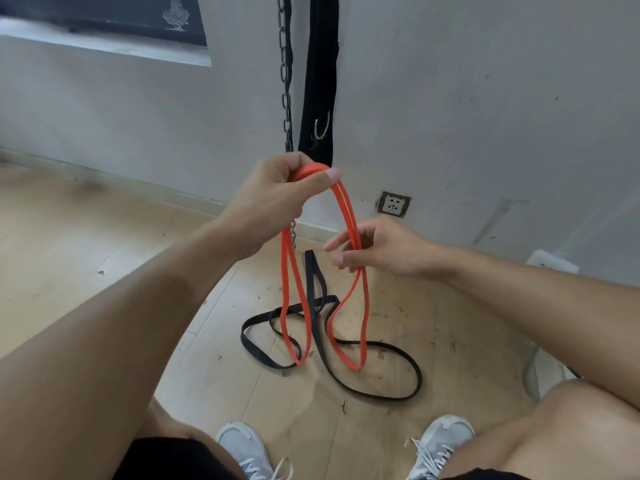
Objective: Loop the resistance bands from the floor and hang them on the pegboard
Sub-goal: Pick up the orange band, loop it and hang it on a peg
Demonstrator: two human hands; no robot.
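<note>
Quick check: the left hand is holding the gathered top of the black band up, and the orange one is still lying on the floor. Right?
Not quite: the colours are swapped. The head view shows the left hand pinching the gathered top of the orange band, whose loops hang down, while the black band lies on the floor. The right hand touches an orange strand.

Soft, even daylight; wide-angle bending at edges, slight overall softness.

No readable text, label, brand, number or sign appears anywhere. The dark board (104,15) on the wall at eleven o'clock carries only a faint white chalk-like sketch, not letters. The wall socket (393,204) near the centre, toward two o'clock, shows no legible marking.
</note>
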